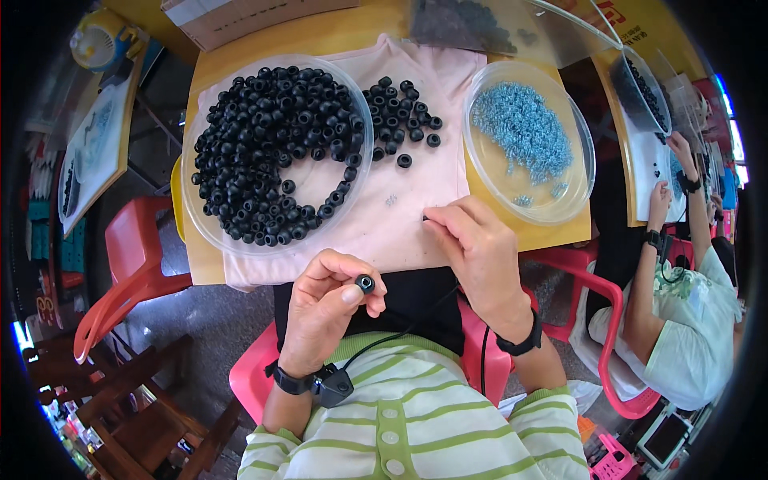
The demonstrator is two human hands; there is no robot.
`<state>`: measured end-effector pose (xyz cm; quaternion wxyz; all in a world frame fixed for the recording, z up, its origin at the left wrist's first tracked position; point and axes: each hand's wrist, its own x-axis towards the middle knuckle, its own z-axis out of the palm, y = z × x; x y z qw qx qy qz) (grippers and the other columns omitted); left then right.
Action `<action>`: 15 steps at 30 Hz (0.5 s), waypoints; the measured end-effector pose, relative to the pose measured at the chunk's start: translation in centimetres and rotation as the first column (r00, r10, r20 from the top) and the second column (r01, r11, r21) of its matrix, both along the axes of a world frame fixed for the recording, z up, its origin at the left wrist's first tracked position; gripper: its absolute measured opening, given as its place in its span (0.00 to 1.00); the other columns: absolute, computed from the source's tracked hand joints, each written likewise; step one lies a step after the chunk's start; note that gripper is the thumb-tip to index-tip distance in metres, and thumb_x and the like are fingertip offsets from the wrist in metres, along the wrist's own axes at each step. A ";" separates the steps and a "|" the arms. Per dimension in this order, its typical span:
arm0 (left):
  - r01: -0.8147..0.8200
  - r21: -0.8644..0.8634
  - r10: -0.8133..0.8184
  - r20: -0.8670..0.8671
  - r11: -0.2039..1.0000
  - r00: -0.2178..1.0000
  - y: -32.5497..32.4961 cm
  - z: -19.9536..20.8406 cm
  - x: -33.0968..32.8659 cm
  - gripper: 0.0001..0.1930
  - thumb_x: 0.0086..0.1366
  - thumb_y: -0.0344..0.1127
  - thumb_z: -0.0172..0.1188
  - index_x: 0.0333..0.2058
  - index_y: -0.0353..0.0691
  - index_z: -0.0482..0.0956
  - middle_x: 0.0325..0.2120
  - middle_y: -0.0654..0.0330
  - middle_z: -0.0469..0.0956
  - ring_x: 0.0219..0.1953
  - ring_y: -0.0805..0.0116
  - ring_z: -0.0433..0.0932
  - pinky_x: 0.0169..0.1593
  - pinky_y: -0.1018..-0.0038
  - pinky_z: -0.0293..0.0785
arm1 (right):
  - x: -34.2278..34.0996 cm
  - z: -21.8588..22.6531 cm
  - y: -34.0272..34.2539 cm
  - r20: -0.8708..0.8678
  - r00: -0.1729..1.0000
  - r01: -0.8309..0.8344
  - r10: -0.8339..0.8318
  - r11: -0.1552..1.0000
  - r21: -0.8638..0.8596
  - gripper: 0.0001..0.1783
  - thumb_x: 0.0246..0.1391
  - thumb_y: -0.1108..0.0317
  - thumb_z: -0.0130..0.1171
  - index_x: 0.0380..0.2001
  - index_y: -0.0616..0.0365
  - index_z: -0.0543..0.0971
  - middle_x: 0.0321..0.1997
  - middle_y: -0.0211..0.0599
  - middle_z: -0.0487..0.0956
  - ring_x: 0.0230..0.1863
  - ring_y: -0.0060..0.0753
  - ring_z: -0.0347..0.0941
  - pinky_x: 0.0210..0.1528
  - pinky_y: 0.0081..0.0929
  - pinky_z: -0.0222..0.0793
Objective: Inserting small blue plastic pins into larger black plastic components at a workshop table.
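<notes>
My left hand [320, 300] pinches a round black bead-like cap [366, 284] between thumb and fingers, its light-centred hole facing up. To the right, my right hand [484, 260] is closed at the fingertips around a tiny dark thing, too small to name. Beyond my left hand, a clear round tub [189, 188] holds a heap of black caps [232, 160]. More loose black caps [396, 112] lie beside it on a pale pink cloth [360, 244]. A second clear tub [590, 164], beyond my right hand, contains small bluish clear pieces [524, 128]. A few clear bits [391, 199] rest on the cloth.
The cloth covers part of a yellow table [206, 268]. A cardboard box [240, 18] and a clear plastic container [520, 32] with dark pieces stand at its far side. At the right, another person [692, 336] works at a neighbouring table. A red chair [132, 248] stands left.
</notes>
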<state>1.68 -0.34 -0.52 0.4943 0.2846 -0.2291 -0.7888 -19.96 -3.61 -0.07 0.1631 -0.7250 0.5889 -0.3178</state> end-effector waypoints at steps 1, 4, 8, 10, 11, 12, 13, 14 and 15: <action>-0.009 0.011 0.009 -0.009 1.000 1.000 0.0 -0.1 -0.1 0.08 0.67 0.27 0.59 0.43 0.34 0.73 0.38 0.50 0.80 0.35 0.68 0.80 0.41 0.73 0.78 | 0.1 -0.1 0.1 0.008 1.000 0.008 -0.008 1.000 -0.007 0.08 0.49 0.73 0.66 0.35 0.56 0.80 0.31 0.36 0.76 0.32 0.43 0.77 0.33 0.35 0.72; -0.028 0.067 0.025 0.056 0.997 0.998 0.0 0.1 -1.0 0.08 0.66 0.29 0.59 0.42 0.37 0.72 0.36 0.50 0.78 0.33 0.68 0.78 0.38 0.74 0.76 | 0.3 -0.2 0.4 0.038 0.999 0.029 -0.028 0.999 -0.020 0.08 0.49 0.75 0.66 0.34 0.57 0.80 0.31 0.38 0.76 0.31 0.43 0.76 0.33 0.34 0.72; -0.023 0.114 0.015 0.077 0.993 0.997 -0.2 0.2 -1.7 0.09 0.66 0.30 0.61 0.42 0.38 0.72 0.36 0.51 0.77 0.32 0.69 0.77 0.37 0.75 0.74 | 0.3 0.2 0.5 0.201 0.979 0.015 -0.036 0.994 0.106 0.07 0.50 0.76 0.67 0.34 0.59 0.81 0.32 0.37 0.78 0.29 0.35 0.77 0.30 0.29 0.72; -0.009 0.113 0.006 0.026 0.994 1.000 -0.2 0.0 -1.7 0.09 0.66 0.29 0.60 0.44 0.36 0.73 0.37 0.51 0.79 0.34 0.69 0.79 0.39 0.75 0.76 | 0.2 1.3 0.5 0.359 0.933 -0.054 -0.024 0.978 0.203 0.07 0.51 0.76 0.67 0.35 0.60 0.82 0.32 0.36 0.79 0.29 0.29 0.77 0.29 0.25 0.71; 0.005 0.101 -0.003 -0.020 0.995 1.000 -0.2 -0.3 -1.5 0.10 0.67 0.28 0.60 0.45 0.35 0.74 0.39 0.51 0.80 0.36 0.68 0.80 0.42 0.74 0.78 | 0.0 2.0 0.6 0.449 0.893 -0.107 -0.011 0.966 0.236 0.07 0.51 0.76 0.67 0.35 0.60 0.82 0.33 0.35 0.80 0.29 0.25 0.76 0.28 0.23 0.70; 0.018 0.088 -0.012 -0.065 0.996 0.998 -0.3 -0.5 -1.4 0.10 0.68 0.27 0.59 0.47 0.34 0.74 0.40 0.51 0.81 0.38 0.68 0.82 0.44 0.74 0.79 | 0.0 2.8 0.5 0.535 0.845 -0.163 -0.004 0.951 0.264 0.07 0.51 0.76 0.68 0.36 0.60 0.83 0.33 0.34 0.81 0.28 0.22 0.76 0.27 0.21 0.70; 0.025 0.082 -0.019 -0.073 0.996 0.997 -0.4 -0.5 -1.4 0.10 0.67 0.27 0.60 0.46 0.34 0.75 0.40 0.51 0.81 0.38 0.68 0.82 0.44 0.74 0.79 | 0.1 3.4 0.6 0.573 0.819 -0.201 0.013 0.943 0.266 0.07 0.52 0.75 0.68 0.36 0.60 0.83 0.33 0.34 0.81 0.29 0.21 0.76 0.27 0.20 0.69; 0.032 0.076 -0.026 -0.080 0.997 0.996 -0.5 -0.4 -1.4 0.10 0.67 0.27 0.60 0.46 0.34 0.75 0.40 0.51 0.81 0.38 0.69 0.82 0.44 0.74 0.79 | 0.2 4.1 0.6 0.610 0.792 -0.240 0.029 0.934 0.266 0.07 0.52 0.75 0.68 0.36 0.60 0.84 0.34 0.34 0.82 0.29 0.19 0.75 0.26 0.19 0.68; 0.039 0.070 -0.033 -0.087 0.997 0.996 -0.5 -0.3 -1.4 0.09 0.67 0.26 0.60 0.45 0.34 0.75 0.40 0.51 0.82 0.38 0.69 0.82 0.44 0.74 0.79 | 0.3 4.4 0.6 0.647 0.762 -0.278 0.044 0.923 0.265 0.07 0.52 0.75 0.68 0.36 0.60 0.84 0.34 0.33 0.82 0.30 0.18 0.75 0.26 0.18 0.68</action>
